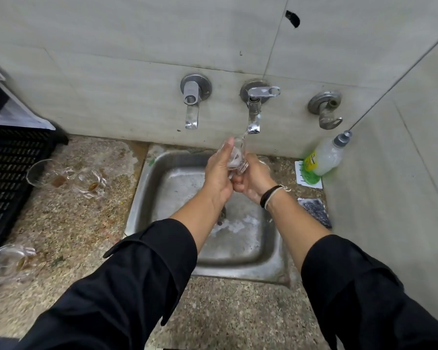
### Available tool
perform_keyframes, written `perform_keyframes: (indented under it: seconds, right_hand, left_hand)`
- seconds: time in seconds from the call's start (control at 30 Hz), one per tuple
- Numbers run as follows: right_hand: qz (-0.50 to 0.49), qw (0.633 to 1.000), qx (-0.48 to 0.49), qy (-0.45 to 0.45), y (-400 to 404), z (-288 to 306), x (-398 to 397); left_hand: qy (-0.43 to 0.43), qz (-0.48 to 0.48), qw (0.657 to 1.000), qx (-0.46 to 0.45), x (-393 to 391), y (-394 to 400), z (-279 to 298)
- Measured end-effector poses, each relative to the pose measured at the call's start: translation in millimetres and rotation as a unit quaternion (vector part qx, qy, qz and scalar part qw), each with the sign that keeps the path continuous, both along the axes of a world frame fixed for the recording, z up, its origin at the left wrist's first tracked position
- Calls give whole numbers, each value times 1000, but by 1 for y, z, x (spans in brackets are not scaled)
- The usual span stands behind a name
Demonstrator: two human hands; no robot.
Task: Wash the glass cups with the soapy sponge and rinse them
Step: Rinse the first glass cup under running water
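Both grips clasp glass cup (235, 157) under running tap (254, 114); bottle (323, 157) label unreadable

1. Black slatted crate (9, 170), at the far left of my view, standing on the speckled stone counter (68, 223).
2. Left wall tap (193, 102), mounted on the tiled wall (111, 59) ahead of me.
3. Bare pipe fitting (326, 108), at the right end of the same wall.
4. Dish-liquid bottle (324, 156), holding green liquid, leaning in the corner to my right on a white slotted tray (301, 173).
5. Dark steel scrubber (315, 212), on the counter nearer me than the bottle.
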State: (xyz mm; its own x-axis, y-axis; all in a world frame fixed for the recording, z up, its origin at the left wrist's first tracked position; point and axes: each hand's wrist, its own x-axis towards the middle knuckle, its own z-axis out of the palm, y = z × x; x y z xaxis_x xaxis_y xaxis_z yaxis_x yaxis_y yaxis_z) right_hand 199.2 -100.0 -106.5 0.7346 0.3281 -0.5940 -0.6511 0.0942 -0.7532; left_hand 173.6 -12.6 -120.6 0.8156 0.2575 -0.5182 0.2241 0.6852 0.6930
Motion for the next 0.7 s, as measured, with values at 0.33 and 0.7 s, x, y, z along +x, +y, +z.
perform_keyframes:
  seconds: [0.33,0.7]
  right_hand:
    - [281,560,-469,-622,-45,14,-7]
    - [408,683,-500,-343,-13,40,8]
  left_hand:
    - [-105,-78,967,219,13,18,-13]
    - [-149,-132,914,355,25,17,-22]
